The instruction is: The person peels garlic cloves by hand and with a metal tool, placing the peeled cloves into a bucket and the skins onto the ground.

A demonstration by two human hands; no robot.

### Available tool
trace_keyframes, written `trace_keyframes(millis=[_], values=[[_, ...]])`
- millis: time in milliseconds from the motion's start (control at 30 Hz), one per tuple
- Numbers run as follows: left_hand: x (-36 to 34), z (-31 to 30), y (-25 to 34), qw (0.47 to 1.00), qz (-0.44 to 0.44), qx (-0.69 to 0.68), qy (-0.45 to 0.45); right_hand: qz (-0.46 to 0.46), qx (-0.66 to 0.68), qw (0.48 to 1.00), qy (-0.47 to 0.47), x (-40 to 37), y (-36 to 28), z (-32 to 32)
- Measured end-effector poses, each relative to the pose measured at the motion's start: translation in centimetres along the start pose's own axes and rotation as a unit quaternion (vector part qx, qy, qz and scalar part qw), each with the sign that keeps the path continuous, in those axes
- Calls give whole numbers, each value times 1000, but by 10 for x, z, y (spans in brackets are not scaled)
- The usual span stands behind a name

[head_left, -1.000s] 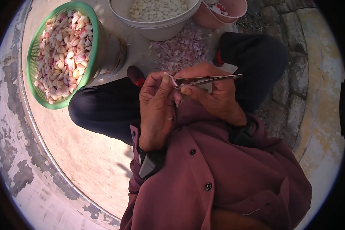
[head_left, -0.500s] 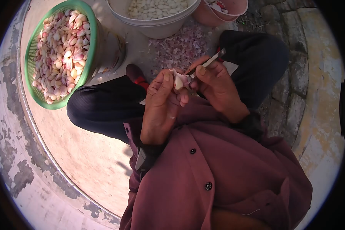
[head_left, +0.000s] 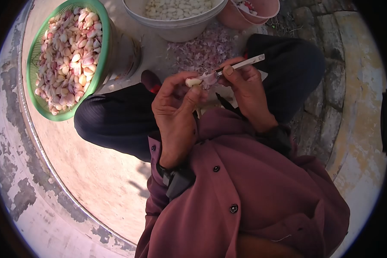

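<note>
Between the thumb and fingers of my left hand [head_left: 176,109] is a pale garlic clove [head_left: 194,81]. A strip of pinkish skin [head_left: 209,80] stretches from the clove toward my right hand [head_left: 246,90]. My right hand is closed round a small knife [head_left: 249,62], whose light handle points up and to the right; its blade end, near the skin, is partly hidden by the fingers. Below both hands, a heap of purple-white garlic skins [head_left: 202,51] lies on the ground.
A green basket [head_left: 105,43] of unpeeled garlic cloves stands at the left. At the top, a white bucket [head_left: 176,30] holds peeled cloves, beside a pink bucket [head_left: 245,19]. My bent knees [head_left: 112,122] flank the hands, and brick paving [head_left: 331,86] runs along the right.
My left hand has turned, bringing the clove up and left. My right hand has tilted the knife flatter, and a strip of skin now pulls away from the clove.
</note>
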State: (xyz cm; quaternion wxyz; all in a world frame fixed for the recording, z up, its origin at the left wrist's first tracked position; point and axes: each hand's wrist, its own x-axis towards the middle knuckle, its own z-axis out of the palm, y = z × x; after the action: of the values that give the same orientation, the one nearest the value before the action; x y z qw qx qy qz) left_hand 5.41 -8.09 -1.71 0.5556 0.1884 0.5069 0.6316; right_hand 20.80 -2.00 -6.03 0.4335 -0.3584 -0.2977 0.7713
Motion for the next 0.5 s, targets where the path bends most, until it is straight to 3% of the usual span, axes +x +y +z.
trace_keyframes(millis=[67,100,167,300,367,500], values=[[1,-1,0,995,2,97,-15,-10,-148,989,27,1,0,-7],[2,-3,-1,995,1,97,-14,-8,-148,989,28,0,-2,-6],[6,-9,-7,968,62,243,-30,-61,-248,967,-2,0,-13,-1],[10,-7,-7,936,141,319,-44,-101,-294,949,-42,-6,-33,20],[9,-2,0,885,202,413,-68,-127,-338,930,-67,-5,-32,24],[6,3,7,866,209,451,-60,-107,-316,942,-46,-7,-33,30]])
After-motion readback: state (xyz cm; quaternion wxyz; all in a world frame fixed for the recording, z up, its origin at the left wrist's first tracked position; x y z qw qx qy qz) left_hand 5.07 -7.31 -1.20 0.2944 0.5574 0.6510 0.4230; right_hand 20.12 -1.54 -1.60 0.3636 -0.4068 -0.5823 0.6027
